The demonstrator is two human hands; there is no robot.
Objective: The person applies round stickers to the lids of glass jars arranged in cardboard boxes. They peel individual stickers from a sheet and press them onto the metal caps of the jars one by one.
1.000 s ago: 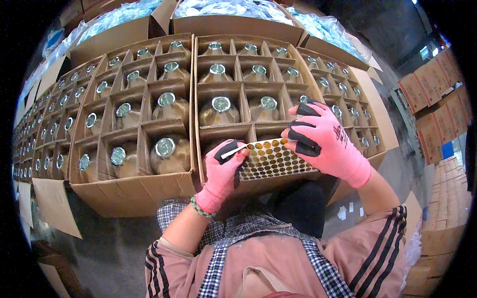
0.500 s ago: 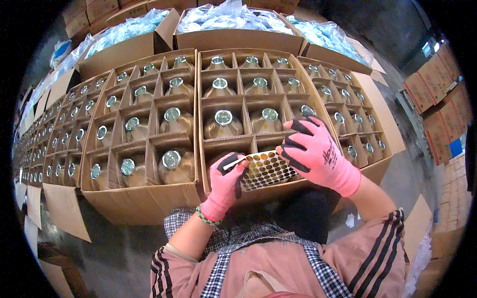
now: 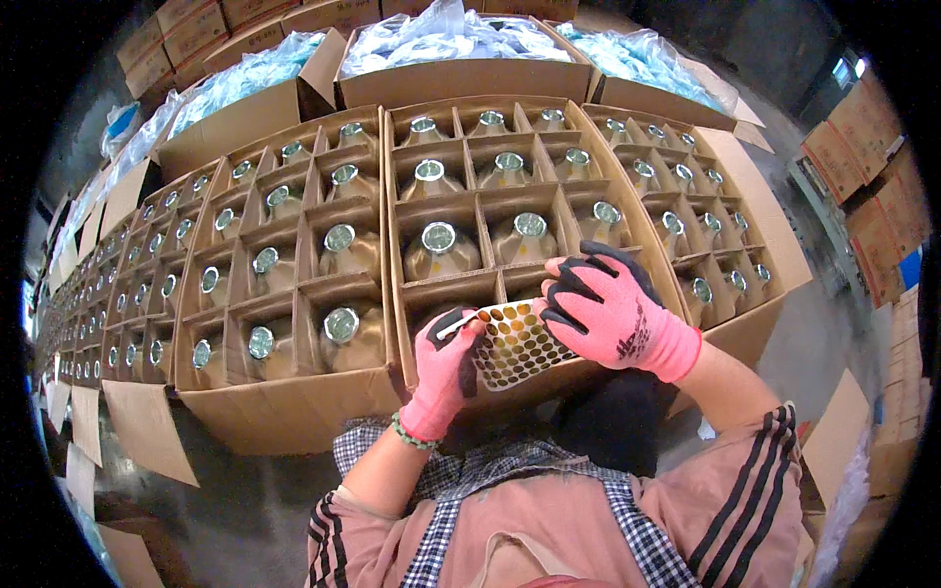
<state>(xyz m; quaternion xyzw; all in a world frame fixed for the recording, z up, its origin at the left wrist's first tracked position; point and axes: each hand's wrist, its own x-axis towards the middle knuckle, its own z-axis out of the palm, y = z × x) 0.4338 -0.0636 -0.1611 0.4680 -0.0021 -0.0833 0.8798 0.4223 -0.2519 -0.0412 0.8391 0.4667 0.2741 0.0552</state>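
Observation:
My left hand, in a pink glove with black fingers, is closed on a white sheet of gold round stickers. The sheet's upper left edge curls over near my left fingers. My right hand, gloved alike, is bent over the sheet's upper right part, with curled fingers touching it; whatever is between the fingertips is hidden. Beneath both hands is the near edge of a divided cardboard carton. Its compartments hold glass bottles with round silvery tops, such as the bottle beyond the sheet.
More divided cartons of bottles stand to the left and right. Behind them are open boxes with plastic-wrapped bluish contents. Stacked brown boxes stand far right. A loose cardboard flap sticks out at the left.
My right hand has dropped slightly and shifted left over the sheet, its fingers curling in more. The right-hand bottle in the row beyond now shows fully. My left hand keeps its hold.

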